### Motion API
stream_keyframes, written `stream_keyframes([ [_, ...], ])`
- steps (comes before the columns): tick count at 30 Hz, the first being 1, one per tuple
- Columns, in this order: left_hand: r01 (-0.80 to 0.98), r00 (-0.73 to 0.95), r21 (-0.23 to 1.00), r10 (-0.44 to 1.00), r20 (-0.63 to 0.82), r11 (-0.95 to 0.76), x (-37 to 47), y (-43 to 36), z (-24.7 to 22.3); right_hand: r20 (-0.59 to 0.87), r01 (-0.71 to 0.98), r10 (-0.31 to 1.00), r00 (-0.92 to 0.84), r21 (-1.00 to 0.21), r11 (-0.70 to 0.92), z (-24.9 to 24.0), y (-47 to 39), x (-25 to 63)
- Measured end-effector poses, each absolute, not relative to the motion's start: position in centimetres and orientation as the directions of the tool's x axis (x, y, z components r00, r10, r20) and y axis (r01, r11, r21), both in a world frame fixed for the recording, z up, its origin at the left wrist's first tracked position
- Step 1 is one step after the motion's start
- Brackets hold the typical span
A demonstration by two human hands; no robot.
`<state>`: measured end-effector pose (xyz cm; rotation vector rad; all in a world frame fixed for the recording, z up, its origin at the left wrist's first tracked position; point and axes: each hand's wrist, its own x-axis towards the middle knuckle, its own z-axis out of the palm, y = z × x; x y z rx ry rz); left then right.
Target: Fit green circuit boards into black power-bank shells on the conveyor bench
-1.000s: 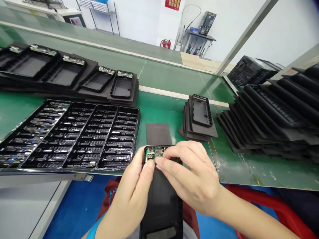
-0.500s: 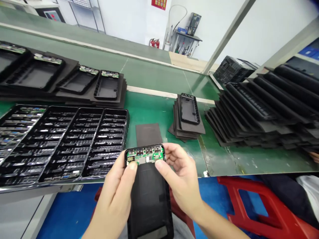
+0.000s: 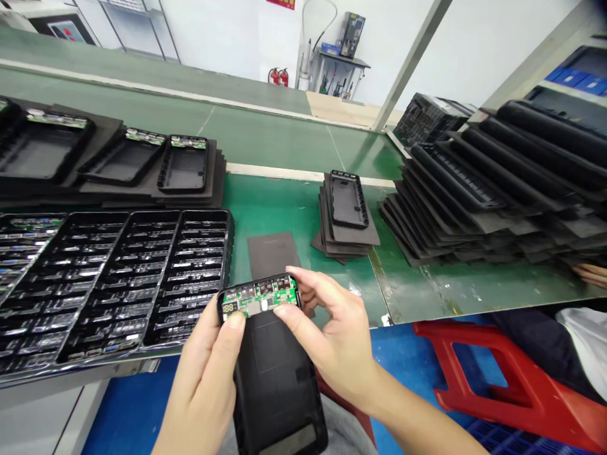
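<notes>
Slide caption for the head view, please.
Left hand and right hand hold a black case, green circuit board in its far end.

**Our View from the Head, Forward and Down**

We look from a camera worn on the head, facing forward and steeply down over the lap. Closest to us, low in the view, are the left hand (image 3: pixel 208 373), the right hand (image 3: pixel 332 335) and the black case (image 3: pixel 279 385), seen from above. Beyond them our view crosses the tabletop (image 3: pixel 270 202) at a slant and reaches the white wall (image 3: pixel 227 28), well apart at the top. The floor (image 3: pixel 128 411) shows below the near edge.
</notes>
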<state>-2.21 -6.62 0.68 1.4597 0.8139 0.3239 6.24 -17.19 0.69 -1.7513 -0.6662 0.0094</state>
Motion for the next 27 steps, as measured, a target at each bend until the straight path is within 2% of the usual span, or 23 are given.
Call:
stream_keyframes([
  [3, 0.299, 0.661, 0.924, 0.647, -0.380, 0.237, -2.0, -6.9, 1.4, 0.366, 0.471, 0.450, 0.815, -0.870, -0.146, 0.6, -17.3, 6.3],
  [5, 0.281, 0.682, 0.935, 0.640, -0.353, 0.217, -1.8, -6.8, 1.4, 0.338, 0.438, 0.445, 0.829, -0.888, -0.142, 0.7, -17.2, 6.3],
  [10, 0.257, 0.727, 0.947, 0.606, -0.322, 0.194, -2.0, -6.4, 0.2, 0.081, 0.116, 0.481, 0.873, -0.992, -0.043, 0.6, -16.9, 6.1],
  [14, 0.331, 0.654, 0.927, 0.664, -0.362, 0.180, -2.4, -6.3, -0.7, -0.050, -0.074, 0.514, 0.856, -0.997, 0.027, 0.3, -16.9, 5.7],
  [20, 0.315, 0.670, 0.940, 0.671, -0.318, 0.132, -2.4, -7.0, -0.4, -0.082, -0.124, 0.488, 0.869, -0.991, 0.054, 0.2, -17.1, 5.3],
  [22, 0.310, 0.717, 0.944, 0.625, -0.309, 0.111, -2.3, -6.8, 0.0, -0.077, -0.120, 0.488, 0.869, -0.991, 0.057, 0.2, -17.1, 5.5],
  [25, 0.235, 0.848, 0.970, 0.499, -0.177, -0.055, -2.2, -5.8, 0.5, -0.098, -0.141, 0.500, 0.860, -0.989, 0.049, 0.3, -17.2, 5.8],
  [27, 0.150, 0.907, 0.927, 0.421, 0.009, -0.343, -1.9, -4.8, 0.8, -0.114, -0.155, 0.514, 0.850, -0.987, 0.038, 0.4, -17.3, 6.0],
])
